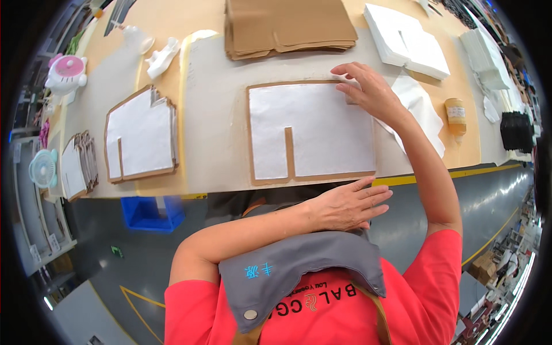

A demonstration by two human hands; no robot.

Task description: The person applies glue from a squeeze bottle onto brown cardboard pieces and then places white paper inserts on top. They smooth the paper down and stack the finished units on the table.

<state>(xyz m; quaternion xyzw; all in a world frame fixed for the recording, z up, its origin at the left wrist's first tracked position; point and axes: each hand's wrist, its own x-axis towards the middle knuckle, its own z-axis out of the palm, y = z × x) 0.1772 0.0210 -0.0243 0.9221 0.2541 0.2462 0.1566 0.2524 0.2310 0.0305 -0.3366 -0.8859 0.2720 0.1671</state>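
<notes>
A brown cardboard piece covered with a notched white sheet (313,131) lies flat on the table in front of me. My right hand (368,89) presses with spread fingers on its far right corner, partly over a loose white sheet (422,109) beside it. My left hand (348,204) rests flat and empty against my grey apron at the near table edge, just below the cardboard piece. A small amber glue bottle (456,117) stands to the right of the loose sheet.
A stack of finished white-faced cardboard pieces (141,135) sits at the left, another smaller stack (77,167) farther left. Brown cardboard blanks (287,26) pile at the back, white sheet stacks (405,40) at the back right. A blue bin (150,213) is under the table.
</notes>
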